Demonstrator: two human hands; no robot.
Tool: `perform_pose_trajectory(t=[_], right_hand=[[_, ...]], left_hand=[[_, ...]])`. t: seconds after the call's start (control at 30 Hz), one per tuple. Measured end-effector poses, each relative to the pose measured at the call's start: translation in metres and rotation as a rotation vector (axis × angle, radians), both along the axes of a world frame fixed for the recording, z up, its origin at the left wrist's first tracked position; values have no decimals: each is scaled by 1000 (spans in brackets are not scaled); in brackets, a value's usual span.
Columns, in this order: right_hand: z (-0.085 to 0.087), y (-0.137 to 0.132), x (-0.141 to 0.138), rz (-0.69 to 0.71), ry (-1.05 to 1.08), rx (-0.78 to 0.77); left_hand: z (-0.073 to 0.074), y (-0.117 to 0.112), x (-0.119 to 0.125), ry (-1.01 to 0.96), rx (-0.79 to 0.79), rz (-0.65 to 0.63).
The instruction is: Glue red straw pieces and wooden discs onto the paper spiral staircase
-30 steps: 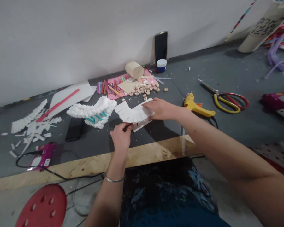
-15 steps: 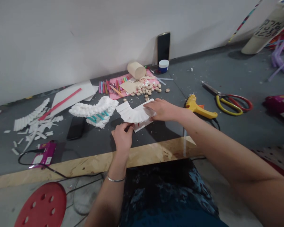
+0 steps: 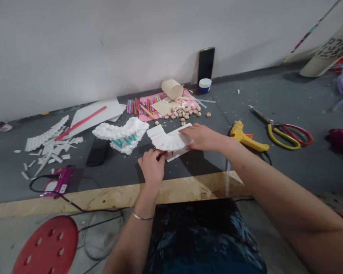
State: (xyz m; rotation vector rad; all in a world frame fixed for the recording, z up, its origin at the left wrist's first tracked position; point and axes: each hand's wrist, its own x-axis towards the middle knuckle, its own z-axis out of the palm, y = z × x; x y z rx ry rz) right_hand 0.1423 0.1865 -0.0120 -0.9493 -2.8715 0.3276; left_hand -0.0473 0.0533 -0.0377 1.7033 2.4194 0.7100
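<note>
A white curved model of overlapping strips, fanned like steps (image 3: 168,141), stands on the dark table between my hands. Closed on its right end, my right hand (image 3: 201,137) has its fingertips over the top edge. At the lower left edge my left hand (image 3: 153,165) pinches the piece with thumb and forefinger; its fingertips are partly hidden. Below the strips a flat white base (image 3: 178,153) shows, with a small red mark on it. Just left sits a white bumpy model with teal sticks (image 3: 121,133).
Wooden discs (image 3: 185,111) and markers (image 3: 137,105) lie behind. To the right are a yellow glue gun (image 3: 247,139) and scissors (image 3: 288,135). White scraps (image 3: 53,152), a black phone (image 3: 97,152) and a purple box (image 3: 58,182) lie left. A red stool (image 3: 45,245) stands below.
The whole view has shifted slightly, so things appear a little further right and lower. Both hands keep their hold on the white strip model, with hardly any movement.
</note>
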Motion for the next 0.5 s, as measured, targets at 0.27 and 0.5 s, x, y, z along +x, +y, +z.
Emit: perform_pose_trajectory(t=[0.27,0.5], right_hand=[[0,0,-1,-2,-16,20],[0,0,-1,-4,-32,23]], left_hand=[[-2,0,1,8,-2,9],[-2,-2,0,26,-11,2]])
